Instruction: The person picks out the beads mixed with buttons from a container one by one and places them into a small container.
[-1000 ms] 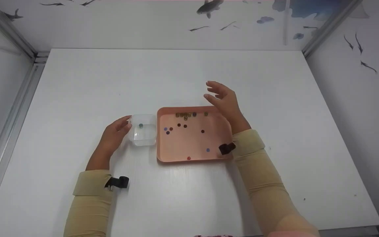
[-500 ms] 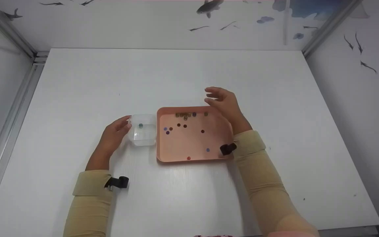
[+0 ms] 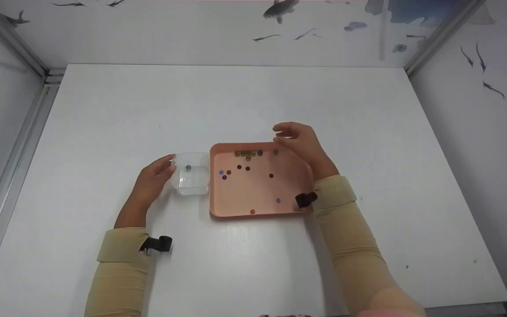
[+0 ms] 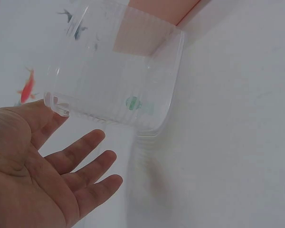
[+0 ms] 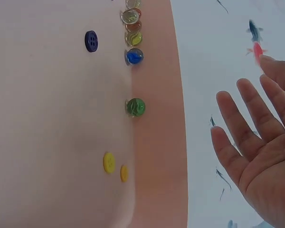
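A clear plastic box (image 3: 194,190) stands on the table against the left side of a pink tray (image 3: 240,200). One green marble (image 4: 133,103) lies inside it. My left hand (image 3: 151,182) pinches the box's left rim between thumb and forefinger; the other fingers stretch out below. My right hand (image 3: 299,138), holding nothing, hovers over the tray's far right edge with fingers loosely bent. Along the tray's far wall sit several glass marbles, among them a blue marble (image 5: 134,56) and a green swirled marble (image 5: 136,107). Two yellow buttons (image 5: 109,162) lie nearby.
Several buttons are scattered in the tray, including a dark four-hole button (image 5: 91,41), a light blue one (image 3: 278,200) and a red piece (image 3: 252,211) at the near wall. White panels printed with fish (image 3: 280,9) enclose the white table (image 3: 253,268).
My right hand has come down and nearer the tray's far edge, its fingers drawing a little closer together. The left hand, box and tray have stayed put.
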{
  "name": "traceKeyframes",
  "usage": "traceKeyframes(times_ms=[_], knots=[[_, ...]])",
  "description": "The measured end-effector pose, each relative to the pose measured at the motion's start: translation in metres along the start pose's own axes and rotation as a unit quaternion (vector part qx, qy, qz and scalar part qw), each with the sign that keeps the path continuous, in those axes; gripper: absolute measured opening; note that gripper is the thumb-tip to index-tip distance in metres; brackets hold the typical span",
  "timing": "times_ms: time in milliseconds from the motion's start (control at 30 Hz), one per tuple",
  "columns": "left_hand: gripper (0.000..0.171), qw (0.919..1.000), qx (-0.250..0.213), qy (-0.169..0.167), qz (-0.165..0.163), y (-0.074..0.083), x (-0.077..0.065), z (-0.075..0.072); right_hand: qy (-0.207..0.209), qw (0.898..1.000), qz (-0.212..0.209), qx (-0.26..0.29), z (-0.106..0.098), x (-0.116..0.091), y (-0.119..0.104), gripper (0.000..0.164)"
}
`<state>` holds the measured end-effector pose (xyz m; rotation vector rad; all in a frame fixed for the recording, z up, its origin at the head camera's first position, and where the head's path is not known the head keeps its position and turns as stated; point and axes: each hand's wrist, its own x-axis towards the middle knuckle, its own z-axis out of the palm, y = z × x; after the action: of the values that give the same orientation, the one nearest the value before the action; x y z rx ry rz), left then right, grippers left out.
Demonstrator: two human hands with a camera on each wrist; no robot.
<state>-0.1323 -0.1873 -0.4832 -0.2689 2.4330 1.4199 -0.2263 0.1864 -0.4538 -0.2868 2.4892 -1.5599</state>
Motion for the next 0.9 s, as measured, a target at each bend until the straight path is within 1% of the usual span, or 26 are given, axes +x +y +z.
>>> traceKeyframes(times_ms=[167,367,500,600,733,900], knots=[[0.051,1.0000,0.000,-0.001,-0.007,0.0008,-0.0003,-0.0001,-0.010,1.000,0.012,-0.013,-0.0019,-0.0003,0.0017,0.037],[0.051,0.9999,-0.002,-0.001,-0.011,0.0010,-0.0004,0.0005,-0.026,0.999,0.041,-0.021,-0.0030,0.0002,0.0033,0.035],[0.052,1.0000,0.003,0.000,-0.009,0.0003,-0.0002,0.0005,-0.029,0.996,0.081,-0.031,-0.0028,0.0003,0.0031,0.034],[0.052,1.0000,0.005,0.000,-0.008,-0.0002,0.0000,0.0005,-0.037,0.993,0.103,-0.041,-0.0031,0.0006,0.0036,0.035],[0.052,1.0000,0.002,-0.002,-0.002,-0.0007,0.0000,0.0005,-0.054,0.993,0.093,-0.056,-0.0044,0.0002,0.0053,0.036],[0.053,1.0000,-0.001,-0.003,0.005,-0.0009,-0.0002,-0.0002,-0.063,0.992,0.080,-0.076,-0.0044,-0.0011,0.0074,0.030]])
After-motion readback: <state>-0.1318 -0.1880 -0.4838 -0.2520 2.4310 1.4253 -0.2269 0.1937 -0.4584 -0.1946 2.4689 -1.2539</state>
